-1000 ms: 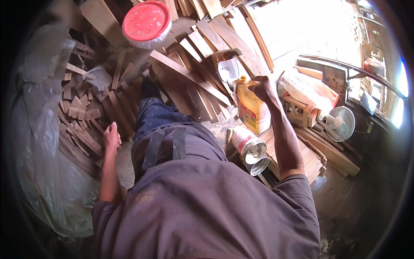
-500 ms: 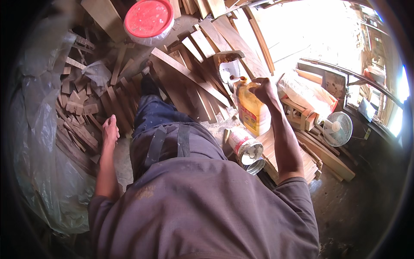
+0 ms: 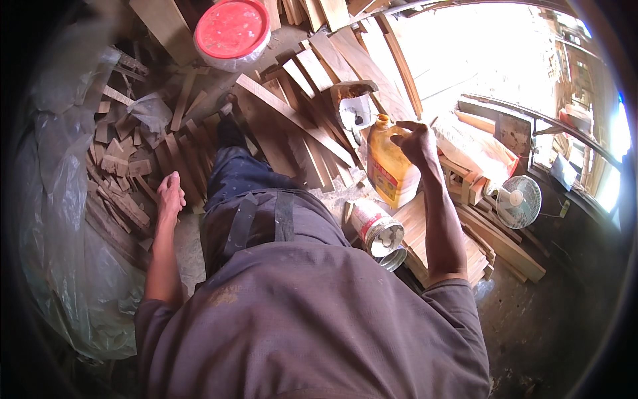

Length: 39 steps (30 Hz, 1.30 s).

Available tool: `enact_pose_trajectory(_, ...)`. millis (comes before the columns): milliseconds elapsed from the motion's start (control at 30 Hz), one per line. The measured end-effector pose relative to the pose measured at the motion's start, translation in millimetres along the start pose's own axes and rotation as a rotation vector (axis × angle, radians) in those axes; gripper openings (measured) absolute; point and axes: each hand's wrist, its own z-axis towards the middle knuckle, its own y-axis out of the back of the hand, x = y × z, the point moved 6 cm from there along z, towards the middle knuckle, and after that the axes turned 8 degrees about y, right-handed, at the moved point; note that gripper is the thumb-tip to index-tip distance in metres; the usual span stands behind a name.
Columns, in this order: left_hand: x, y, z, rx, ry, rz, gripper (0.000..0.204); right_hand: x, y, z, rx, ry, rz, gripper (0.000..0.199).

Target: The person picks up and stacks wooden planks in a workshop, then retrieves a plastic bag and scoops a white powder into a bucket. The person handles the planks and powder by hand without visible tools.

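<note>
A yellow plastic jug (image 3: 392, 167) with a label and an orange neck is gripped near its top by my right hand (image 3: 420, 143). Index finger and thumb show beside the jug's shoulder; the other fingers are partly hidden. My left hand (image 3: 171, 193) hangs over the wood scraps at the left, its fingers curled together and nothing visible in them. Just below the jug lies a tilted tin can (image 3: 377, 226) with a whitish end. A cut-open white container (image 3: 353, 110), stained brown inside, is beyond the jug's neck.
Planks (image 3: 292, 123) lie across the floor ahead, around my leg. A lidded red bucket (image 3: 232, 30) stands at the far side. Wood scraps (image 3: 123, 163) and plastic sheeting (image 3: 60, 233) fill the left. Stacked boards (image 3: 438, 239) and a small fan (image 3: 519, 201) are on the right.
My right hand has shifted a little to the right, and the jug's top has moved slightly the same way. The left hand has stayed nearly in place.
</note>
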Motion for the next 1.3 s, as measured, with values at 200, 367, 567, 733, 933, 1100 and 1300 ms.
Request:
enact_pose_trajectory(200,-7.2,-4.7,-4.6,0.023,-0.01,-0.037,0.048,3.2,-2.0,3.4,0.007,0.051,-0.021,0.042)
enact_pose_trajectory(367,-2.5,-1.8,-4.9,0.041,-0.026,-0.028,0.049,-2.0,-11.9,6.8,0.02,0.019,-0.016,0.041)
enact_pose_trajectory(567,13.8,6.0,-3.4,0.032,-0.033,-0.011,0.049,0.9,-12.3,2.4,0.014,0.014,-0.015,0.042)
enact_pose_trajectory(733,19.2,3.3,-10.3,0.045,0.03,0.0,0.051,1.8,-9.2,1.1,0.019,-0.01,-0.007,0.044)
enact_pose_trajectory(933,18.0,-1.1,-9.3,0.065,-0.002,0.097,0.054,-9.7,-6.5,6.5,-0.029,0.052,-0.008,0.044)
enact_pose_trajectory(1100,10.7,-3.2,-13.8,0.053,-0.054,0.023,0.052,-7.7,1.7,3.8,-0.03,-0.012,0.048,0.045)
enact_pose_trajectory(1300,-15.2,-17.3,-20.4,0.118,-0.148,-0.056,0.052,-26.8,0.0,3.5,-0.096,0.081,-0.015,0.044)
